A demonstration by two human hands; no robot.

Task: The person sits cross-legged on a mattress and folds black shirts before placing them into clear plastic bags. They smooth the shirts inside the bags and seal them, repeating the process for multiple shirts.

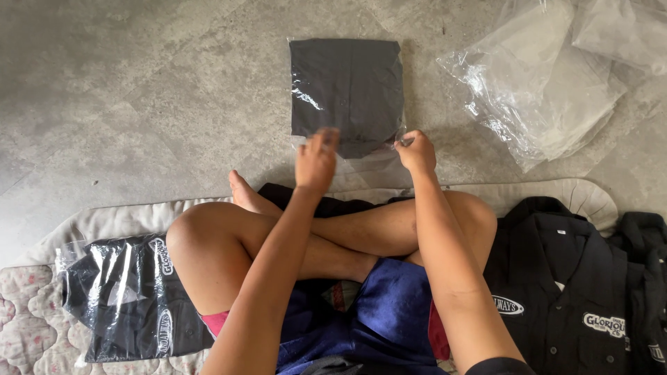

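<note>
Both grips on bagged shirt (346,87)

It looked like a home floor used for packing garments: grey concrete floor (139,104), quilted mat (28,305), clear plastic bags (542,90) at upper right.

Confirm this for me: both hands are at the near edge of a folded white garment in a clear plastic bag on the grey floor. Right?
Not quite. The head view shows the folded garment is black, not white. The rest holds: left hand and right hand are at its near edge, and its clear plastic bag lies on the grey floor.
</note>
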